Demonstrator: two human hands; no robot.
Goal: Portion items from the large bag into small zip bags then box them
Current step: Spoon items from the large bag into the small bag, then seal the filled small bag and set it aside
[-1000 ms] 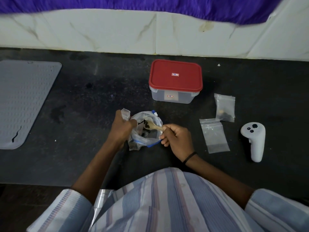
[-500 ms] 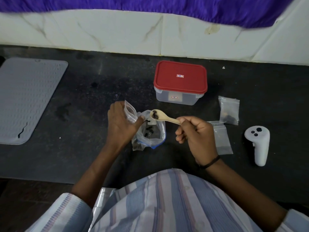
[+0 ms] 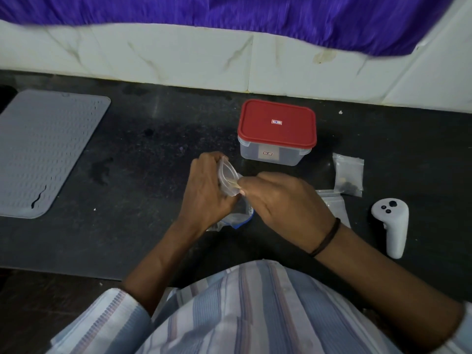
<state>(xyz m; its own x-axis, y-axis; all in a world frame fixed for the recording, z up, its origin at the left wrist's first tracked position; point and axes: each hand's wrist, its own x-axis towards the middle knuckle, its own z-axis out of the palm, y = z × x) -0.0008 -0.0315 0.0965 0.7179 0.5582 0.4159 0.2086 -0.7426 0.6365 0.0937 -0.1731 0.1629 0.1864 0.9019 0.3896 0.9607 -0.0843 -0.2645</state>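
Note:
My left hand grips a small clear zip bag with its mouth held open toward the right. My right hand holds a wooden spoon whose bowl is inside that mouth. The large bag, clear with a blue edge and dark items inside, lies on the black counter under both hands and is mostly hidden. A clear plastic box with a shut red lid stands just behind the hands. One small zip bag with dark items lies to the right.
An empty small zip bag lies partly under my right wrist. A white controller rests at the far right. A grey ribbed mat covers the counter's left end. A white tiled wall runs along the back.
My right hand lifted the loaded spoon out of the large bag and moved it left into the small zip bag, which my left hand raised and opened.

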